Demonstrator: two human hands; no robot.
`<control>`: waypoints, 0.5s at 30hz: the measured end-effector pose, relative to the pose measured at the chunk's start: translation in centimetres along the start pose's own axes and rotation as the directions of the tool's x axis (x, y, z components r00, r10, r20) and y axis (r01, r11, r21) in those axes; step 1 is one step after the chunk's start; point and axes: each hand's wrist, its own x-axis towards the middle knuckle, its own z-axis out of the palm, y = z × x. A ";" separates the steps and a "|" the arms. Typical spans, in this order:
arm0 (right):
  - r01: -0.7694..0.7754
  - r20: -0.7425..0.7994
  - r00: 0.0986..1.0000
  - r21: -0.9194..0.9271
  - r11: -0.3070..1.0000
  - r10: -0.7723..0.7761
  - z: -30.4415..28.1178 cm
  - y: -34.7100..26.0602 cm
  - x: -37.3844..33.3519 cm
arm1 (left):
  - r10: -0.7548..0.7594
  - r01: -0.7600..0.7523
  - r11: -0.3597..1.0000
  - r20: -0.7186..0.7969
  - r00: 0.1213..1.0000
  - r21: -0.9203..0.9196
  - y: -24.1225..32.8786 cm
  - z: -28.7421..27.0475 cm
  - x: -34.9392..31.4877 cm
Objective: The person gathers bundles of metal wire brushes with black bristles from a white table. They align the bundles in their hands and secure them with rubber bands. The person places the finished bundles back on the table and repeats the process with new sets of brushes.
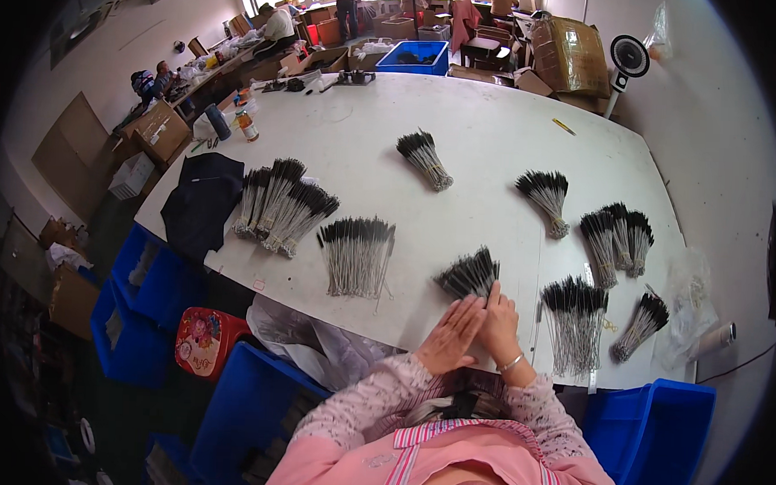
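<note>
A bundle of thin wire brushes (469, 277) with black bristle tips stands out from between my two hands near the table's front edge. My right hand (499, 325) is closed about its stems, with a bangle at the wrist. Against the bundle's near side lies my left hand (453, 335), its fingers stretched out and close to the right hand. The stems are mostly hidden by my hands. To the left, loose wire brushes (357, 257) lie in a spread row. More loose brushes (573, 324) are spread on the right, beside a small bundle (640, 326).
Tied brush bundles (282, 206) lie at the left, others (615, 238) at the right, and single bundles (425, 161) farther back. A dark cloth (203, 203) hangs over the left edge. Blue crates (655, 436) and a red stool (205, 343) stand below the table. Other people work far back.
</note>
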 end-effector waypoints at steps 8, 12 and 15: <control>0.086 0.052 0.994 0.120 0.989 -0.093 -3.6 -0.4 -6.6 | 0.208 -0.246 0.966 0.329 0.921 0.077 -1.6 2.8 2.7; -0.007 0.095 0.995 0.119 0.993 -0.004 -6.0 0.3 -9.4 | 0.121 -0.243 0.943 0.447 0.886 0.227 0.5 2.5 2.4; -0.036 0.119 0.993 0.095 0.995 0.025 -6.5 0.6 -11.3 | 0.179 -0.363 0.865 0.464 0.868 0.345 2.1 3.1 2.5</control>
